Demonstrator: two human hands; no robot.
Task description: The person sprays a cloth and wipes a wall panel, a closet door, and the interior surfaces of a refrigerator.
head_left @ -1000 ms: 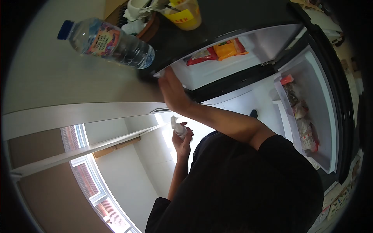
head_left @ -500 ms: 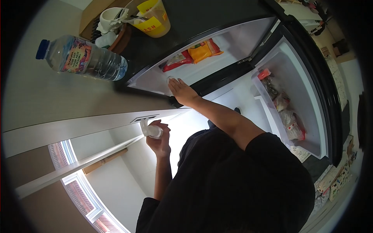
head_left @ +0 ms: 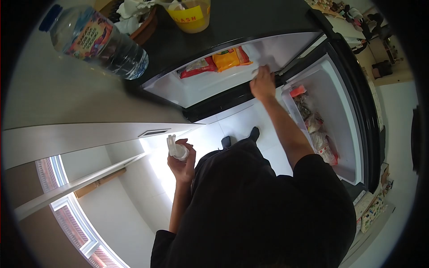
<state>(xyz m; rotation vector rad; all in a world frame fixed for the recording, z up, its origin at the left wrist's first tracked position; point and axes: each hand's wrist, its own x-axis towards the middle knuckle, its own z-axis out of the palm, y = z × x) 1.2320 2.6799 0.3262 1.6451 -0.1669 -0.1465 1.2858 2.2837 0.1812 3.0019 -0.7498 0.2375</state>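
Observation:
My left hand is wrapped round a small clear spray bottle with a white trigger head, held low beside the cabinet front. My right hand reaches into the open fridge-like compartment, close to its hinge side. A bit of white tissue shows at its fingertips, mostly hidden by the hand. Further left in the compartment lie a red packet and an orange-yellow packet.
The open black-edged door stands at right, its shelf holding several bagged foods. On the dark top are a yellow-labelled tub and a brown bowl. A large water bottle stands at left.
My right hand has moved right across the compartment, from its left corner to the hinge side. My left hand still holds the spray bottle. The view has shifted slightly.

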